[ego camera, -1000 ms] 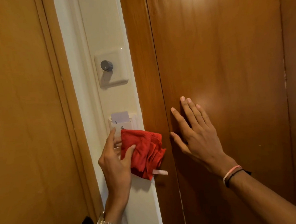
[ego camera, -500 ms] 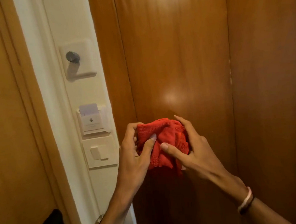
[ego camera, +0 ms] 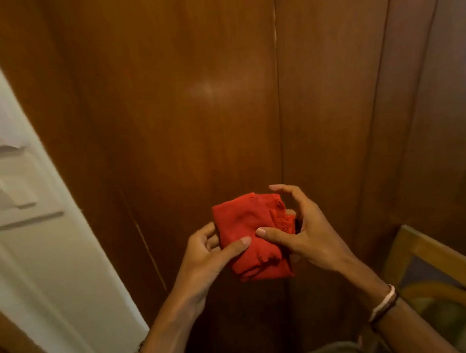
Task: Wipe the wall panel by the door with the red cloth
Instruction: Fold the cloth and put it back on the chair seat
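The red cloth (ego camera: 248,236), folded into a bundle, is held in front of the brown wooden door (ego camera: 194,110). My left hand (ego camera: 208,256) grips its left edge, thumb on top. My right hand (ego camera: 303,228) holds the right side, thumb pressed on the cloth and fingers curled over it. The white wall panel (ego camera: 55,257) runs down the left edge of the view, blurred, away from both hands.
White switch plates (ego camera: 5,192) sit on the wall panel at the left. A wooden frame with a glass pane (ego camera: 436,261) stands at the lower right. Wooden panelling (ego camera: 359,112) continues to the right of the door.
The cloth left the white panel and came to the middle in front of the door. My right hand left the door and took hold of it. The view swung right and down.
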The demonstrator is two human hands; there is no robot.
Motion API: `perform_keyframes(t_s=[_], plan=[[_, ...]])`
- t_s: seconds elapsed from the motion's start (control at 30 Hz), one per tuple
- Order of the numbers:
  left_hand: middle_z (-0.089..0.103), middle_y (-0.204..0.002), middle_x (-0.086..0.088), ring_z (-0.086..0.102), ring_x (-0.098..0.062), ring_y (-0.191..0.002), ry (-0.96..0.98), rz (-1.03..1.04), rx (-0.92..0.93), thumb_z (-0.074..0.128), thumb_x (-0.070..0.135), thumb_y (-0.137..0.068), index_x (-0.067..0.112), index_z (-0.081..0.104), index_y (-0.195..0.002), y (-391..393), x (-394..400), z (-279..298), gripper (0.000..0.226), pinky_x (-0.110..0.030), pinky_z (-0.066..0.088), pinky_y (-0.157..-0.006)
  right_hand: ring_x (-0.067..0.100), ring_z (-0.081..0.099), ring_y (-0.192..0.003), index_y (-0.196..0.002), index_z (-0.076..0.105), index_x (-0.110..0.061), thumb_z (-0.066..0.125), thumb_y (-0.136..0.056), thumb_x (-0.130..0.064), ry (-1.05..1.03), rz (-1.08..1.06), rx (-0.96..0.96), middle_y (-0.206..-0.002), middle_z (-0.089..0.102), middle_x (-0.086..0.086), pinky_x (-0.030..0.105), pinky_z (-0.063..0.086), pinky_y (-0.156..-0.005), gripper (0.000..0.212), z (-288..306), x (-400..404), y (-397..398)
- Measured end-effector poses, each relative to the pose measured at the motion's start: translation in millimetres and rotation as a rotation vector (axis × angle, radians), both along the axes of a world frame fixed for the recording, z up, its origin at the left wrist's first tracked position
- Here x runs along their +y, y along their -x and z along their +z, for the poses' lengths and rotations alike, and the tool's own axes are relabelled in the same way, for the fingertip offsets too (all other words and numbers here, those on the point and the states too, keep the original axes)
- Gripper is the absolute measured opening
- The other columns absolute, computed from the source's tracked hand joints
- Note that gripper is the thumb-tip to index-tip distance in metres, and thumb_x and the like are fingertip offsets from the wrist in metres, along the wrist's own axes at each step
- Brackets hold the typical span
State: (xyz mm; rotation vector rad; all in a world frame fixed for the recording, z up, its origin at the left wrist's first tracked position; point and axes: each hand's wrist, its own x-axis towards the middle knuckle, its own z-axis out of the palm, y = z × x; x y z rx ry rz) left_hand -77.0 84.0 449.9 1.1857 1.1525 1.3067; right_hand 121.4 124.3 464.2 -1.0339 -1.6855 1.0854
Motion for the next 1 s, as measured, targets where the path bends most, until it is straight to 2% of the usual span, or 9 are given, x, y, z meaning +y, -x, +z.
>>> perform_keyframes(t_s=[0.1,0.23,0.4,0.5,0.6,0.7,0.8,0.9,1.0], plan=[[0.077,-0.111,-0.011,0.074,-0.026,-0.102,0.198,0.051,0.021,0.089,0.013,-0.066,0.016,0.068,-0.119,-15,1,-58,0.058,-0.042,0.059,-0.092,0.021,0.079,-0.096,-0.142,0.05,-0.023,0.096,-0.069,-0.02,0.132,-0.093,-0.124,-0.11,0.077,0.005,0.047,0.066,-0.087,0.086,-61,8,-16],[0.074,-0.114,-0.01,0.07,-0.027,-0.104,0.355,0.101,0.123,0.083,0.015,-0.076,0.022,0.066,-0.115,-34,1,-128,0.043,-0.049,0.056,-0.096,0.015,0.071,-0.096,-0.138,0.055,-0.019,0.096,-0.07,-0.029,0.303,-0.124,-0.281,-0.114,0.072,0.002,0.023,0.059,-0.081,0.08,-125,7,-20],[0.061,-0.13,-0.009,0.061,-0.021,-0.11,0.685,0.127,0.152,0.081,0.019,-0.079,0.019,0.054,-0.13,-81,-27,-278,0.058,-0.036,0.054,-0.088,0.023,0.061,-0.123,-0.142,0.05,-0.012,0.091,-0.078,-0.023,0.652,-0.137,-0.368,-0.136,0.06,0.008,0.041,0.055,-0.106,0.077,-285,-23,-52],[0.061,-0.131,-0.013,0.061,-0.025,-0.112,0.78,0.175,0.088,0.077,0.005,-0.081,0.014,0.052,-0.132,-98,-40,-343,0.057,-0.042,0.054,-0.092,0.031,0.062,-0.127,-0.139,0.053,-0.006,0.087,-0.081,-0.01,0.849,-0.208,-0.284,-0.141,0.061,0.017,0.045,0.053,-0.109,0.067,-355,-37,-60],[0.06,-0.136,-0.014,0.06,-0.028,-0.12,0.846,0.123,0.097,0.067,-0.002,-0.088,0.011,0.05,-0.137,-112,-55,-397,0.053,-0.046,0.052,-0.1,0.03,0.069,-0.109,-0.121,0.067,0.0,0.075,-0.088,0.005,1.046,-0.254,-0.184,-0.138,0.064,0.029,0.046,0.057,-0.1,0.034,-411,-46,-66],[0.059,-0.138,-0.02,0.057,-0.035,-0.124,0.846,0.062,0.17,0.05,-0.004,-0.097,0.01,0.045,-0.144,-124,-64,-440,0.05,-0.048,0.051,-0.101,0.041,0.064,-0.116,-0.135,0.058,0.014,0.058,-0.091,0.02,1.164,-0.315,-0.151,-0.134,0.064,0.032,0.056,0.05,-0.107,0.045,-456,-52,-71],[0.044,-0.15,-0.019,0.047,-0.036,-0.132,0.878,0.047,0.257,0.042,-0.002,-0.101,0.009,0.034,-0.152,-132,-66,-466,0.052,-0.046,0.042,-0.11,0.037,0.06,-0.111,-0.138,0.055,0.011,0.05,-0.093,0.02,1.228,-0.33,-0.183,-0.129,0.064,0.032,0.057,0.049,-0.107,0.046,-484,-57,-79],[0.046,-0.144,-0.02,0.051,-0.031,-0.121,0.87,-0.034,0.369,0.038,0.002,-0.103,0.013,0.031,-0.153,-136,-69,-483,0.052,-0.032,0.046,-0.094,0.029,0.055,-0.107,-0.139,0.055,0.011,0.049,-0.091,0.022,1.195,-0.325,-0.22,-0.125,0.064,0.029,0.045,0.049,-0.098,0.05,-496,-54,-81],[0.05,-0.128,-0.014,0.054,-0.022,-0.104,0.818,-0.17,0.488,0.039,0.002,-0.103,0.01,0.03,-0.153,-136,-71,-483,0.051,-0.009,0.043,-0.068,0.035,0.061,-0.111,-0.139,0.056,0.009,0.052,-0.09,0.02,1.158,-0.293,-0.251,-0.12,0.065,0.021,0.041,0.051,-0.098,0.05,-498,-55,-79]])
